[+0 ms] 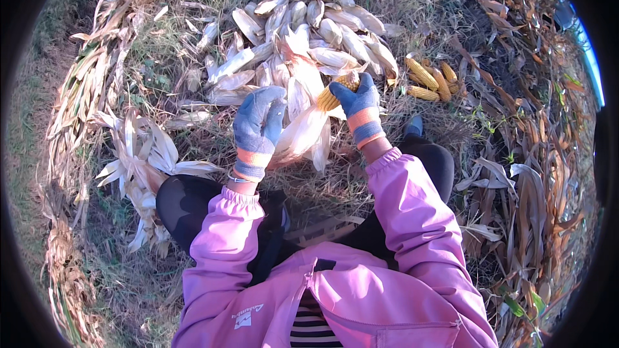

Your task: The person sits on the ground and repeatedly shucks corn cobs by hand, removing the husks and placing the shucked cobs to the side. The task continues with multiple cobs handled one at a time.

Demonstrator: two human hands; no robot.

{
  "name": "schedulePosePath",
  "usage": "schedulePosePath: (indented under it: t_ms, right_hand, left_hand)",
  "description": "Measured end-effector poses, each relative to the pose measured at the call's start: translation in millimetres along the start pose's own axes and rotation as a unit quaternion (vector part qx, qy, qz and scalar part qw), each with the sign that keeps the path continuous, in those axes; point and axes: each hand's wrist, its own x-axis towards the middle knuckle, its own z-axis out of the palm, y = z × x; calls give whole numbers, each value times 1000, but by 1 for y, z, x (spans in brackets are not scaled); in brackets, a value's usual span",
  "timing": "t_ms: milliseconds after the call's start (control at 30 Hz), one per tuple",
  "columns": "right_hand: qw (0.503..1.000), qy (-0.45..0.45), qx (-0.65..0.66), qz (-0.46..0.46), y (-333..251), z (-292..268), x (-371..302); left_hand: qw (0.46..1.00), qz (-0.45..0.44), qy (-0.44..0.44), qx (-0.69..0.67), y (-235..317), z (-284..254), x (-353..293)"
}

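My right hand [360, 104], in a blue and orange work glove, grips a yellow ear of corn [327, 98] from its right side. Pale husk leaves [302, 136] are spread open around the ear and hang below it, some reaching up toward the pile. Left of these leaves is my left hand [258, 125], gloved the same way. Its fingers are loosely curved, with the thumb apart and nothing visible between them. Just beyond both hands lies a heap of unhusked corn ears [309, 26].
Several bare yellow corn ears [433, 81] lie in a small group to the right of the heap. Stripped husks [145, 161] lie beside my left knee. Rows of dry corn stalks [97, 77] run along the left side, and dry leaves [529, 200] cover the right.
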Motion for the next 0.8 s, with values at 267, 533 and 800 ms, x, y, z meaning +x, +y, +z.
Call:
schedulePosePath:
  t_ms: [267, 533, 800]
  right_hand:
    - [993, -113, -2, 22, -23, 7, -15]
    - [987, -139, 79, 30, -24, 4, -11]
    - [971, -148, 166, 87, -30, 6, -13]
  left_hand:
    - [981, -34, -166, 96, -43, 67, -42]
    - [976, -110, -190, 9, -73, 82, -60]
    - [881, -341, -189, -268, -93, 89, -77]
